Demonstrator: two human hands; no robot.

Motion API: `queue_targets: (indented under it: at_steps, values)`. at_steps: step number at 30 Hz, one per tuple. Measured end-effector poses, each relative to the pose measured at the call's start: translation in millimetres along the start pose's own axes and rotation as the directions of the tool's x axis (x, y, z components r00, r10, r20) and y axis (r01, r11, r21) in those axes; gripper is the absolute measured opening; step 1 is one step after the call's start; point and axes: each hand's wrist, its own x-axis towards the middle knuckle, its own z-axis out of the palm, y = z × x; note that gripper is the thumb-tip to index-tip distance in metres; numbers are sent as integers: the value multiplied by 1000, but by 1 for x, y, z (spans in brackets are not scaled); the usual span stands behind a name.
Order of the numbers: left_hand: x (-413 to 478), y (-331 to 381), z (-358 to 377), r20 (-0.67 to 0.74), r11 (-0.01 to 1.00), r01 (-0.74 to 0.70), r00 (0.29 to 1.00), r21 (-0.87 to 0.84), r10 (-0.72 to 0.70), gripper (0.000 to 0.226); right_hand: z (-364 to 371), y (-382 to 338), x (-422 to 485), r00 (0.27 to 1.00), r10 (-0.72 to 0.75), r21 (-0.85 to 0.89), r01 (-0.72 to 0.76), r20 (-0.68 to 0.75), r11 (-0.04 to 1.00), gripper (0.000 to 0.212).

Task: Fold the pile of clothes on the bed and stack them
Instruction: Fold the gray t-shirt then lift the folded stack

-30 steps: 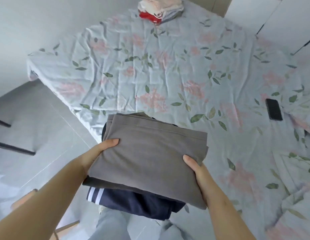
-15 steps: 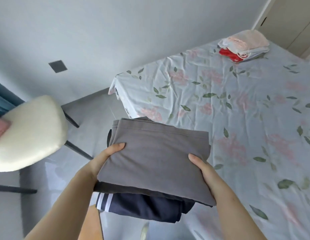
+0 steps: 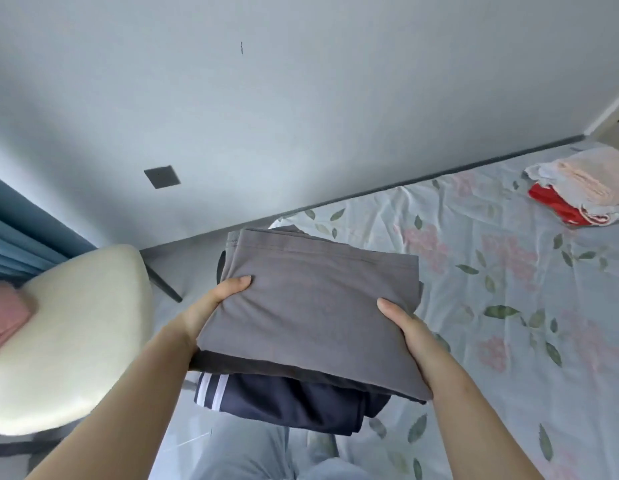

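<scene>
A stack of folded clothes (image 3: 311, 306) is held in the air at the bed's left edge: a grey garment on top, a darker grey layer under it, and a navy piece with white stripes (image 3: 284, 403) at the bottom. My left hand (image 3: 211, 306) grips the stack's left side with the thumb on top. My right hand (image 3: 408, 327) grips its right side the same way. The fingers of both hands are hidden beneath the stack. A second pile of folded clothes (image 3: 578, 188), pink, white and red, lies on the bed at the far right.
The bed with a floral sheet (image 3: 509, 306) fills the right half of the view. A cream chair seat (image 3: 69, 341) stands to the left with something pink (image 3: 7, 317) on it. Blue curtains (image 3: 20, 230) hang at the far left. Grey floor lies between the chair and the bed.
The view has swung left, from the bed toward the chair and wall. Both hands keep the same hold on the stack, which now hangs over the bed's left edge.
</scene>
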Motion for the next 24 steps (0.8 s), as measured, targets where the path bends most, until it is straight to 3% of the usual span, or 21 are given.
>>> queue_targets:
  at_steps: [2,5,10,18,24]
  values:
    - [22,32,-13,17,1000,6,1000,-12,-6,94,20,-22,30,1000,22,2,-22,23,1000,35]
    - [61,86,-38,66,1000,25,998,-16,-24,85,55,-51,83,997,66,0,-66,26,998,56]
    - [130,195,-84,81,998,25,996,65,-30,73,124,-97,170,998,51,50,-50,-31,998,73]
    - [221,340,-129,119,985,103,986,136,-120,40,199,-169,256,992,76,169,-58,-103,984,72]
    - [301,412,-106,161,946,159,964,281,-210,47,198,-205,307,977,96,327,-30,-190,945,65]
